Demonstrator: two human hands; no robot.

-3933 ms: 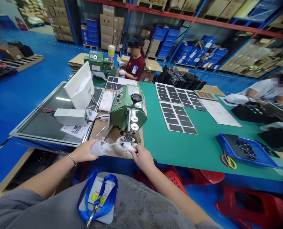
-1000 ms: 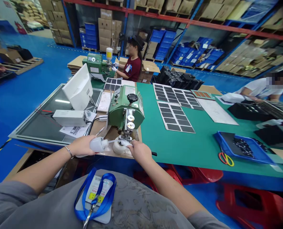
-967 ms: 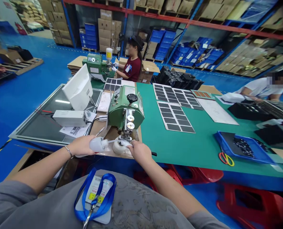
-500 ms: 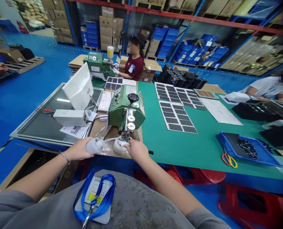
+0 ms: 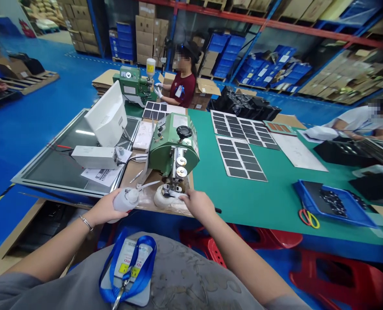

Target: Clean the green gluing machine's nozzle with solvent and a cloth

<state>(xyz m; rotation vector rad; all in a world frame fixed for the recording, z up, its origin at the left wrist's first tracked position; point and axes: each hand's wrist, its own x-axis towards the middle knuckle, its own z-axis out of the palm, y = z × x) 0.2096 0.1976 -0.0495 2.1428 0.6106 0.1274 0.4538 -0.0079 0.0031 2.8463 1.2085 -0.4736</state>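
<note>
My left grip [image 5: 103, 210] wraps the bottle [image 5: 124, 201], likely to aim its spout [image 5: 149, 185]; my right grip [image 5: 202, 206] pinches white material [image 5: 177, 195] by the green machine [image 5: 165, 148].

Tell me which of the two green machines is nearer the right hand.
The front green machine, with the large black knob; the right hand is at its lower end. The other machine stands farther back by a person in dark red.

White item [image 5: 176, 195] in right hand [image 5: 200, 205] too small to identify; badge print [image 5: 129, 261] blurred.
</note>
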